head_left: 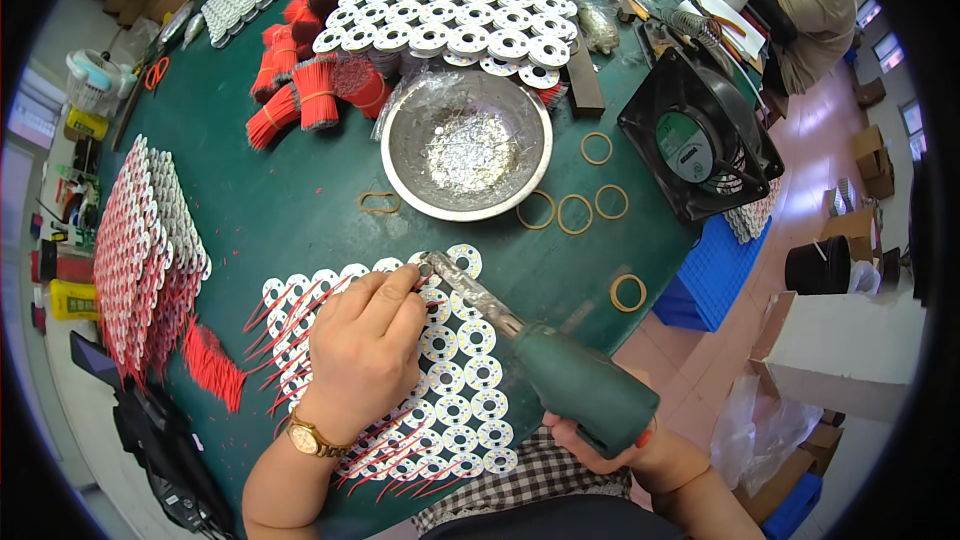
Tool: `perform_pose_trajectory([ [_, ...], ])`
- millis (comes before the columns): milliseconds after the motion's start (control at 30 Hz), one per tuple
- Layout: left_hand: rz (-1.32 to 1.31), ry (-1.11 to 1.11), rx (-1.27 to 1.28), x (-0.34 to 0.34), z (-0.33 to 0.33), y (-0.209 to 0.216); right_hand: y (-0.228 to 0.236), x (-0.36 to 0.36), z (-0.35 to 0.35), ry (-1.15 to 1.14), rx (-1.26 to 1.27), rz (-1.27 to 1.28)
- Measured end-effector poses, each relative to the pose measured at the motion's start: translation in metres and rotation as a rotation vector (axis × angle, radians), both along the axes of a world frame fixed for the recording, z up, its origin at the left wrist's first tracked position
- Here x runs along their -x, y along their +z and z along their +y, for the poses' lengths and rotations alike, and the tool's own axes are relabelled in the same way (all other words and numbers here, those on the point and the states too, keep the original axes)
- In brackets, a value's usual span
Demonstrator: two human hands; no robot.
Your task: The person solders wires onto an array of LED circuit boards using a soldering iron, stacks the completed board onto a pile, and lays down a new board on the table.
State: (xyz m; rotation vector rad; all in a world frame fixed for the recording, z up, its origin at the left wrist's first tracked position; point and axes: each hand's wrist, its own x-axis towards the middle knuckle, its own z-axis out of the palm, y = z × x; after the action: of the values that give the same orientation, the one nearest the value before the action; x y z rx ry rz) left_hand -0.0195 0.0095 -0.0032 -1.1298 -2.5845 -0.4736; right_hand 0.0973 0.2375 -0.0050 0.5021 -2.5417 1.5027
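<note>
My right hand [625, 450] grips the green handle of a soldering iron [560, 365], whose metal tip reaches up-left to a round white circuit disc. My left hand [365, 345], with a gold watch on its wrist, pinches a thin red wire [425, 280] right at the iron's tip. Both meet over rows of round white circuit discs [465, 375] laid on the green table [300, 210]; many discs at the left have red wires soldered on.
A metal bowl [465, 145] sits in the middle, with rubber bands [575, 212] to its right. Bundles of red wire [310, 70] and more discs [460, 0] lie farther back, stacked discs [145, 240] at left, a black fan [700, 140] at right. Other people sit at the far corners.
</note>
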Motion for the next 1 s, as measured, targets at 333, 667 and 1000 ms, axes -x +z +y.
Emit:
perform_pose_trajectory([
  [333, -0.014, -0.002, -0.053, 0.001, -0.001, 0.0, -0.021, -0.025, 0.015, -0.039, 0.222, -0.243],
  [667, 0.112, -0.034, 0.055, -0.003, -0.005, 0.001, -0.009, -0.02, 0.007, -0.09, 0.178, -0.155],
  [1000, 0.048, -0.051, 0.05, 0.0, -0.004, 0.001, -0.007, -0.006, 0.007, -0.033, 0.07, 0.052],
])
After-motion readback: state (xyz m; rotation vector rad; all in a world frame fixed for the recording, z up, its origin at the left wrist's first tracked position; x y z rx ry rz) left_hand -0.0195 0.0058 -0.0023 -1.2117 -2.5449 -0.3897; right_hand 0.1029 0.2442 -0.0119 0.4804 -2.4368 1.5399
